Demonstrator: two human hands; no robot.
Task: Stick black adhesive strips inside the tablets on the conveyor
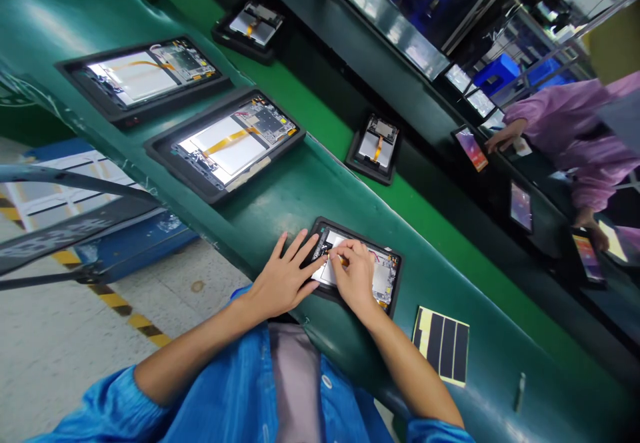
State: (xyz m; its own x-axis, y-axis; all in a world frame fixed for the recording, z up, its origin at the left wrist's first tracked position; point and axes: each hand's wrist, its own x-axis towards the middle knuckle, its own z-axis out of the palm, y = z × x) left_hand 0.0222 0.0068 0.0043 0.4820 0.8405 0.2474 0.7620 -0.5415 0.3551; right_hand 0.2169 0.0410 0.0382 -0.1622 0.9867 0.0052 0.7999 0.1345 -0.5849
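An opened tablet (383, 282) with a bare circuit board and silver battery lies in a black tray on the green bench in front of me. My left hand (285, 276) rests at its left side, fingers spread, their tips over the tray edge and the tablet. Above the battery, the fingers of my right hand (356, 273) are pinched together, close to an orange ribbon cable (345, 262). Whatever lies between those fingertips is too small and covered to make out. To the right is a sheet of black adhesive strips (442, 346) with yellow edges.
Two more opened tablets (235, 140) (150, 73) sit in black trays at left. Others (379, 143) (254, 23) stand on the green conveyor strip behind. A small rod (521, 392) lies at right. Across the line, a person in pink sleeves (560, 106) handles lit-screen devices (471, 148).
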